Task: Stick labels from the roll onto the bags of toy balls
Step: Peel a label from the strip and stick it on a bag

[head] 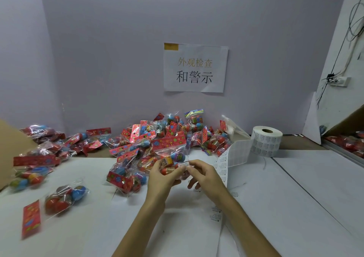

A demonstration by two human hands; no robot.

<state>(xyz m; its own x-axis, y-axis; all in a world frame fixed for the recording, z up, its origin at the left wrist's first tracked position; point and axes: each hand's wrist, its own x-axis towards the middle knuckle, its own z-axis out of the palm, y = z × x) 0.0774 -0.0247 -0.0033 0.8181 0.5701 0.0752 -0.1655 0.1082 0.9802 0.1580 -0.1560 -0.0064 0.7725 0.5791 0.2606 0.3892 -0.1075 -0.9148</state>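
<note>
Between the two sets of fingertips, a bag [175, 155] of toy balls is held up off the table [295, 207]. The left hand [160, 180] curls round its lower end, thumb and fingers wrapped over the balls inside. The grip looks meant to steady the slippery film and give a firm backing to press against.

The right hand [203, 175] pinches a small white label [184, 165] between thumb and forefinger, right at the tips of the left fingers and against the bag's near side. Its other fingers hang loosely curled below. Whether the label is already stuck down cannot be told, as the spot is small and blurred.

The bag is clear, crinkly, glossy film topped by a flat red card header printed with flowers. The balls are round and smooth-looking — red, blue and yellow.

Right of the right-hand fingers, a pale strip [237, 154] of backing paper carrying rows of small printed rectangles trails down past the wrist, likely left there so the next label is in easy reach. It runs from the roll [266, 143], a squat white cylinder on end with a cardboard core, well beyond those fingers.

Just behind the fingertips lies the pile [157, 138] of bags. Stray bags [65, 197] lie apart, left of the left hand — labelled or not, it cannot be seen.
</note>
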